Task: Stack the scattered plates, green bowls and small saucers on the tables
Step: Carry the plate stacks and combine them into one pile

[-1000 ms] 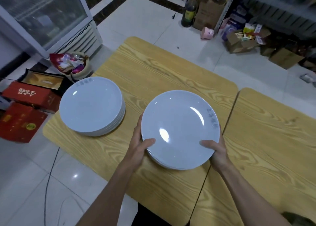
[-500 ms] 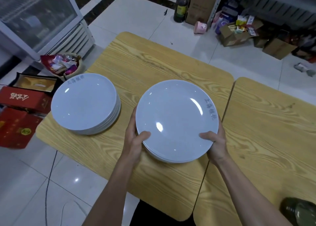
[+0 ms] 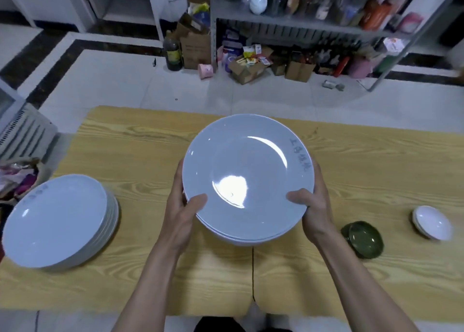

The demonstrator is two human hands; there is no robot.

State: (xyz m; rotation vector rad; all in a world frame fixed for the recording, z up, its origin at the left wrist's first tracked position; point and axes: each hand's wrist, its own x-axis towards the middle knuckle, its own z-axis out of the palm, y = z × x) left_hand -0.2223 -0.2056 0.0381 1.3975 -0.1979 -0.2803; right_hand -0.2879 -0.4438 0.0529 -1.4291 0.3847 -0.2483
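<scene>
A person holds a stack of white plates [image 3: 247,181] over two wooden tables [image 3: 140,143] pushed together, the left hand [image 3: 180,206] and the right hand [image 3: 313,206] each curled round opposite edges of the pile, thumbs pressed on the top plate's rim and fingers hidden beneath. The pile appears to be raised off the tabletop, roughly above the seam where the tables meet (how many plates it holds cannot be counted from this angle). A taller second stack [image 3: 55,221] sits by the left table's left edge, well apart from the carried one. To the right, green bowls [image 3: 362,238], nested as far as can be told, and small saucers [image 3: 431,222] rest near each other on the right table. The step in hand looks to be merging the plate piles; the next move likely calls for carrying the load left, level, and lowering it squarely onto the second stack so no rim overhangs
</scene>
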